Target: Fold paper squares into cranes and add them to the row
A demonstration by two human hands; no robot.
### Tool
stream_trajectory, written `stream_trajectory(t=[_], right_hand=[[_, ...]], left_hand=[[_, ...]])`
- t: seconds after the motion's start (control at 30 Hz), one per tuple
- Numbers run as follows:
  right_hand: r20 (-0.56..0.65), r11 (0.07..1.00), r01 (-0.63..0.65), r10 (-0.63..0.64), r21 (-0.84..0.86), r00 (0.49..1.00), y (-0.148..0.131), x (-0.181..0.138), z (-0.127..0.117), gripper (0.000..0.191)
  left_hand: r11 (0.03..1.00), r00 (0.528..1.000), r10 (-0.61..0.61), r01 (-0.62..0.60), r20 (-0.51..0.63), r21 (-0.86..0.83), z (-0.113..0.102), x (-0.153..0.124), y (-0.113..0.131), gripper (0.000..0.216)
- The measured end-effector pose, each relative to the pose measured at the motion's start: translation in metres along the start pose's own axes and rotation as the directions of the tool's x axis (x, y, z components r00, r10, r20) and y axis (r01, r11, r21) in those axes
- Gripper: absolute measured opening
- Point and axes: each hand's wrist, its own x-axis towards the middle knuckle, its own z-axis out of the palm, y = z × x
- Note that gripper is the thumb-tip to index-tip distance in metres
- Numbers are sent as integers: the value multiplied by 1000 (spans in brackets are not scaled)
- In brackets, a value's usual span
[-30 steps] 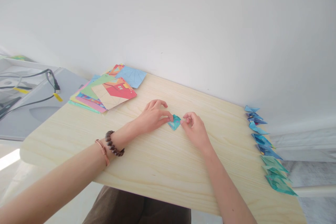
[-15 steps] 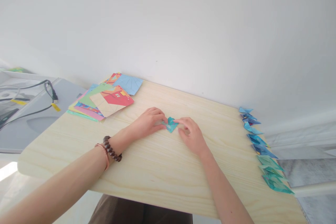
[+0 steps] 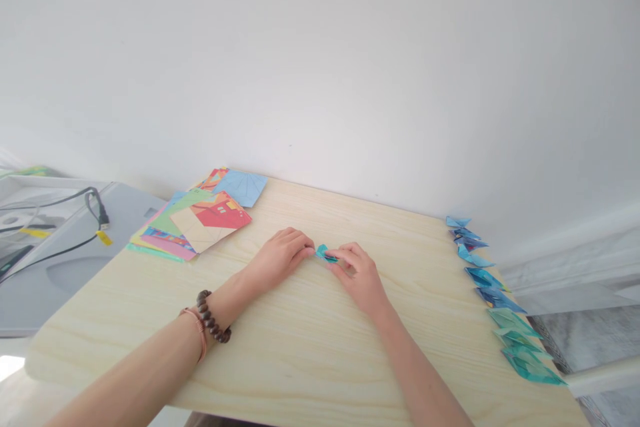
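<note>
A small teal piece of folded paper [image 3: 324, 253] is held between both hands over the middle of the table. My left hand [image 3: 285, 255] pinches its left end between thumb and fingers; a bead bracelet and a copper-coloured band circle that wrist. On the other side, my right hand [image 3: 359, 275] grips the paper's right edge between thumb and index finger. Part of the paper is hidden by the fingertips. Its exact folded shape is too small to make out.
Colourful paper sheets [image 3: 210, 223] lie in a loose pile at the table's back left. Several folded blue and green paper pieces [image 3: 493, 278] line the right edge. Left of the wooden table [image 3: 280, 360], a grey surface [image 3: 75, 280] bears black cables [image 3: 103, 217]. A white wall stands behind.
The view has tilted up, so everything sits lower. The teal paper has turned from lying flat to a narrower, raised look, and my right thumb has closed onto it.
</note>
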Motion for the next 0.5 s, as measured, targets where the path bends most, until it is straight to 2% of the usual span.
stream_trajectory(t=[0.13,0.33,0.5], right_hand=[[-121,992,-21,36,127,992,-9,1,2,15],[30,975,-110,106,191,994,-17,3,-2,18],[60,985,-136,130,107,990,-14,3,-1,18]], left_hand=[[980,1000,18,-17,5,-198,-2,-1,7,26],[918,986,-142,164,86,-362,-1,0,8,28],[900,983,-152,182,108,-395,-1,-1,7,24]])
